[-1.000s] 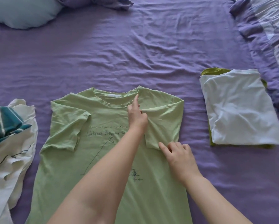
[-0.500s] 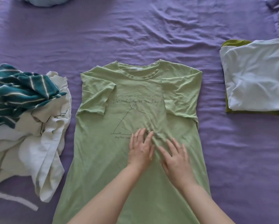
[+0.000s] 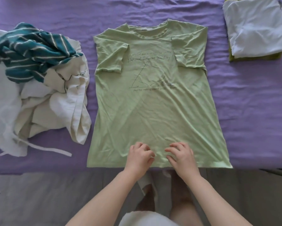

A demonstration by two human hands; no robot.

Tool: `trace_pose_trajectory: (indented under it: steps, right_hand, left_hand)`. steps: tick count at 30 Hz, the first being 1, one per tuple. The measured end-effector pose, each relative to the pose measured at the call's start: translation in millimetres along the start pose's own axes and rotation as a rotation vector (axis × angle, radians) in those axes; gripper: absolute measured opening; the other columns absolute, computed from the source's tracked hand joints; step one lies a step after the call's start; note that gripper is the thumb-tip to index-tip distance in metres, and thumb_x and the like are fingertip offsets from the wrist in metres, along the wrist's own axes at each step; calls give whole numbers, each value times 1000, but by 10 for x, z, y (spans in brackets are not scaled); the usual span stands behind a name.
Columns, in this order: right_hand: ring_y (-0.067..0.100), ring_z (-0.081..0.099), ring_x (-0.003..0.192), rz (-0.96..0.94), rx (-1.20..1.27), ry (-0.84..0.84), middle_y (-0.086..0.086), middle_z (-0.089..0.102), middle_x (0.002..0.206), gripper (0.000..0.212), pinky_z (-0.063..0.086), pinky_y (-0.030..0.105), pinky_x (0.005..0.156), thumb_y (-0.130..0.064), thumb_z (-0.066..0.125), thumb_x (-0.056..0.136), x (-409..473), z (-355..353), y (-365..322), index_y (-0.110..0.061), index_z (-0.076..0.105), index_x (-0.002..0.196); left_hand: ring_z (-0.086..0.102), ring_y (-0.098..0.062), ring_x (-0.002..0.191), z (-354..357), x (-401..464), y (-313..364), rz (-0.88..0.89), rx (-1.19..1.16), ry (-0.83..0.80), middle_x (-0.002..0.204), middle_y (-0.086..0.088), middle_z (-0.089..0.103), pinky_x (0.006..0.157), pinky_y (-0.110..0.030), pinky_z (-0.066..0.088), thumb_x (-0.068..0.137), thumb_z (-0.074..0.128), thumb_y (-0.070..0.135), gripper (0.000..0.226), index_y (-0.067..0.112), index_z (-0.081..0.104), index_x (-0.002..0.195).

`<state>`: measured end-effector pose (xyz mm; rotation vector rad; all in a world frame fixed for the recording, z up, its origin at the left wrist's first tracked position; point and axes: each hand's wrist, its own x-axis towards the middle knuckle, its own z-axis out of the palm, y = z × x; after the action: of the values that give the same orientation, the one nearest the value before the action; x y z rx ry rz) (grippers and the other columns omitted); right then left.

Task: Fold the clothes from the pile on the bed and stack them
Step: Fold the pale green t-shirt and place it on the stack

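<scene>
A light green T-shirt (image 3: 153, 111) lies flat on the purple bed, print side up, with both sleeves folded inward. My left hand (image 3: 139, 156) and my right hand (image 3: 181, 154) rest side by side on its bottom hem at the bed's near edge, fingers curled onto the fabric. Whether they pinch the cloth is unclear. To the left lies the unfolded pile (image 3: 39, 88): a teal striped garment on top of white and cream clothes. At the far right sits the folded stack (image 3: 254, 28), a white piece on an olive-green one.
The purple bedsheet (image 3: 243, 103) is wrinkled around the shirt. A white strap (image 3: 48, 150) trails from the pile toward the bed's near edge. Below the edge is grey floor (image 3: 39, 198), with my legs showing.
Both hands slid down the shirt from the chest to the bottom hem, smoothing it. The view tilted down, so the bed's near edge and floor now show.
</scene>
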<state>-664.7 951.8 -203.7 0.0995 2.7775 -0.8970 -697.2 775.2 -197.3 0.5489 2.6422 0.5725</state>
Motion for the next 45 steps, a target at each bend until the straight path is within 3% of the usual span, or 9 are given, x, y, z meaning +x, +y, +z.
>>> trace_pose_trajectory:
  steps: [4,7,17,20,23,26,31,38,45]
  right_hand:
    - [34,61,91,-3,-14,-26,6,69,92,26,49,43,75,-7,85,61,-118,52,-40,-16,76,84]
    - [35,60,93,-40,-39,-95,6,68,93,25,49,43,78,-9,82,64,-183,148,-37,-16,75,87]
    - [30,62,92,-113,-362,-132,2,64,96,51,48,40,74,-29,89,41,-159,418,36,-20,66,86]
    - [31,63,84,-205,-418,-146,2,67,92,52,48,38,66,-26,89,36,-82,401,113,-19,68,82]
    - [31,63,78,-271,-369,-164,1,68,88,40,46,37,60,-23,91,41,-47,321,140,-18,68,74]
    - [32,62,79,-244,-264,-197,2,69,86,21,47,37,62,-16,84,59,25,242,135,-13,68,72]
    - [31,59,93,152,-58,-253,7,67,97,15,36,33,67,-20,52,90,316,20,51,-18,59,104]
    - [29,61,89,253,-138,-111,6,67,87,27,36,32,61,-46,57,89,1035,-658,-124,-20,61,94]
    - [29,60,85,191,76,-46,6,67,86,19,46,38,70,-29,56,93,1913,-1016,-69,-12,65,92]
  left_hand:
    - [52,-27,104,160,-184,-83,-66,81,-168,106,0,62,82,-34,35,84,63,31,22,25,70,104]
    - [40,-24,116,310,-258,-151,-51,187,-273,121,0,50,89,-34,28,86,57,43,39,26,56,121]
    - [51,-28,102,426,-47,-178,2,321,-226,110,-6,53,76,-36,39,77,68,43,44,13,55,107]
    - [61,-29,67,278,-30,-225,176,288,-235,76,-12,61,50,-30,46,51,88,34,42,6,64,70]
    - [57,-33,90,228,17,-295,202,181,-278,97,-19,59,65,-41,50,81,68,20,21,0,64,88]
    - [49,-28,110,168,97,-340,16,95,-361,114,-12,55,85,-42,42,94,49,24,23,8,60,106]
    - [57,-31,103,-88,207,-365,-292,-211,-251,111,-9,63,77,-36,40,98,46,26,18,16,52,111]
    - [59,-20,83,-740,601,-496,-494,-245,-77,79,3,61,62,-30,35,83,58,60,42,19,58,80]
    - [48,-18,68,-1168,1225,-739,-621,-578,70,65,3,51,61,-30,33,87,65,36,22,14,66,80]
